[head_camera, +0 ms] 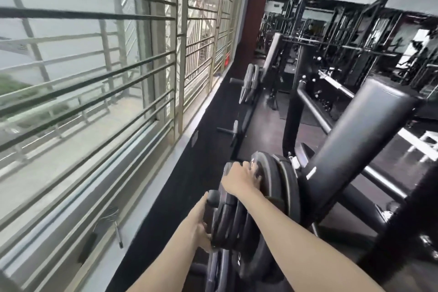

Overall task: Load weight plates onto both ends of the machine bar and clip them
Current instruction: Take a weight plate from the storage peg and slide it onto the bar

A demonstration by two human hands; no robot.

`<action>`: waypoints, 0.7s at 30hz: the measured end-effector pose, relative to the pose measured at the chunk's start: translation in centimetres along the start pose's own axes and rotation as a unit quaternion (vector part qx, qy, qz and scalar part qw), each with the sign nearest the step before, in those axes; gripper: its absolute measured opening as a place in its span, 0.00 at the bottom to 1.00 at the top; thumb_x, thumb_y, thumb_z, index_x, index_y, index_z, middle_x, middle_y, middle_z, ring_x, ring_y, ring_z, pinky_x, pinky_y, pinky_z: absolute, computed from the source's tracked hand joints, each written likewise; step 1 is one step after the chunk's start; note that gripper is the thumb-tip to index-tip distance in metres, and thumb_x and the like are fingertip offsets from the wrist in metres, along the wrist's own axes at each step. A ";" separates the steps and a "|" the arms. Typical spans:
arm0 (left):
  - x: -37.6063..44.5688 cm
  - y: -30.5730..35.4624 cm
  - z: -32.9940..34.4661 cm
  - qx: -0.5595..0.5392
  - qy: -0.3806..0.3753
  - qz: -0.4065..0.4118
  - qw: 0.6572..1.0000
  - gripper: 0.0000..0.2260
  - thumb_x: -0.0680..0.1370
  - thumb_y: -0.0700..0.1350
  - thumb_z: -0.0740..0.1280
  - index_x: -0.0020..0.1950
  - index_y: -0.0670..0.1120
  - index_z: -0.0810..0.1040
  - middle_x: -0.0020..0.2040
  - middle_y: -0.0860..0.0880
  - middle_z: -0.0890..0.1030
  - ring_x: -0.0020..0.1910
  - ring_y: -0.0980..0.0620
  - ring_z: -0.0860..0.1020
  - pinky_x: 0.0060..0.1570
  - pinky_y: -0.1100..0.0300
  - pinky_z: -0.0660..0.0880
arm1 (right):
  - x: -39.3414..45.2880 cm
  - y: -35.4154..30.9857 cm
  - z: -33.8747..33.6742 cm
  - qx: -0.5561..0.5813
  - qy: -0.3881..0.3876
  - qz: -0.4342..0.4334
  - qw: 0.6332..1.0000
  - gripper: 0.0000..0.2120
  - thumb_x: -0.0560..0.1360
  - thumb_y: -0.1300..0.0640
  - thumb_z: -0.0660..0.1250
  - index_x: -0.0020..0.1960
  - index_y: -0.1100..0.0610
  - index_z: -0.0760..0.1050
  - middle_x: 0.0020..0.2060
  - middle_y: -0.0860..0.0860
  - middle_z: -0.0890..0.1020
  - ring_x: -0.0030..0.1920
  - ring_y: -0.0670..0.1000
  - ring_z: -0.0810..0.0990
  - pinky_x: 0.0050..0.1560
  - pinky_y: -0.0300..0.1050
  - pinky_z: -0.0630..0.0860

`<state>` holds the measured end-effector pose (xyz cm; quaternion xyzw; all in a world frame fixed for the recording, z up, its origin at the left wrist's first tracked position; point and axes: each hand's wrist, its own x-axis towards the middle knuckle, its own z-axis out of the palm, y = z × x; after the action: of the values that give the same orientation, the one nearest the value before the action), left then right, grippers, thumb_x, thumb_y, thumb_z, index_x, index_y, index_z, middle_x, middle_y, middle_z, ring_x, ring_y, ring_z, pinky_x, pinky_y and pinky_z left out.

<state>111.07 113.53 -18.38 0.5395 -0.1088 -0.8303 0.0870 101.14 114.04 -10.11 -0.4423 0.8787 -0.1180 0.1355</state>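
Gripping the outer weight plate (225, 218) at its upper rim is the right hand (238, 179), while the lower near rim is held by the left hand (201, 223), fingers curled round the edge. The plate is carried upright at the near end of the machine bar (the bar end itself is hidden), just beside two larger plates (282, 180) already seated against the padded arm (355, 140). For this step, the hole should be kept level with the bar and both rims pushed evenly, so that tilting and jamming are avoided. More plates (248, 83) are stored on pegs along the window wall (194, 147).
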 end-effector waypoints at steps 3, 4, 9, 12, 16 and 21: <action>-0.4 0.2 -0.4 0.016 0.041 0.024 0.999 0.31 0.70 0.62 0.75 0.38 0.34 0.71 0.40 0.38 0.78 0.38 0.41 0.77 0.39 0.53 0.75 | 0.1 -0.3 0.5 0.008 0.012 0.019 1.000 0.22 0.79 0.53 0.63 0.72 0.55 0.69 0.77 0.56 0.62 0.81 0.59 0.47 0.78 0.60 0.53; -0.4 0.5 -0.8 0.024 0.044 0.031 0.998 0.31 0.70 0.63 0.75 0.38 0.35 0.72 0.38 0.40 0.78 0.34 0.42 0.77 0.34 0.54 0.74 | 0.2 -0.4 0.7 0.008 0.019 0.022 1.000 0.22 0.78 0.52 0.64 0.71 0.55 0.71 0.77 0.56 0.63 0.81 0.59 0.47 0.78 0.60 0.53; 1.3 2.1 -4.4 0.042 0.049 0.131 0.989 0.35 0.64 0.64 0.79 0.60 0.41 0.76 0.61 0.43 0.79 0.60 0.43 0.77 0.62 0.51 0.71 | 0.0 -1.2 1.9 0.008 0.031 0.015 0.999 0.17 0.76 0.52 0.65 0.64 0.55 0.77 0.78 0.54 0.63 0.82 0.57 0.44 0.78 0.63 0.44; 0.9 4.5 -6.2 -0.013 0.084 0.236 0.968 0.33 0.63 0.69 0.75 0.55 0.44 0.83 0.55 0.43 0.85 0.51 0.42 0.84 0.53 0.49 0.81 | -0.1 -0.9 1.7 0.046 0.055 0.020 0.997 0.16 0.76 0.53 0.65 0.62 0.56 0.78 0.77 0.52 0.65 0.82 0.55 0.46 0.79 0.61 0.41; -5.0 8.8 -5.5 -0.115 0.115 0.370 0.915 0.20 0.77 0.59 0.68 0.55 0.43 0.80 0.45 0.44 0.82 0.39 0.45 0.81 0.36 0.55 0.77 | -0.7 -0.2 1.0 0.238 0.079 0.039 0.967 0.21 0.67 0.50 0.62 0.54 0.59 0.79 0.62 0.55 0.80 0.69 0.59 0.73 0.73 0.56 0.65; -10.8 8.0 -0.6 -0.055 0.091 0.456 0.884 0.23 0.70 0.66 0.70 0.47 0.46 0.82 0.43 0.46 0.79 0.43 0.45 0.79 0.44 0.53 0.75 | -4.8 1.8 -4.4 0.530 0.135 0.027 0.837 0.10 0.71 0.52 0.63 0.50 0.56 0.73 0.41 0.51 0.84 0.40 0.57 0.83 0.41 0.53 0.80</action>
<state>116.17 108.59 -6.89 0.4978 -0.2888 -0.6509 0.4951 101.05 119.37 -5.92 -0.2593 0.7030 -0.6201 0.2324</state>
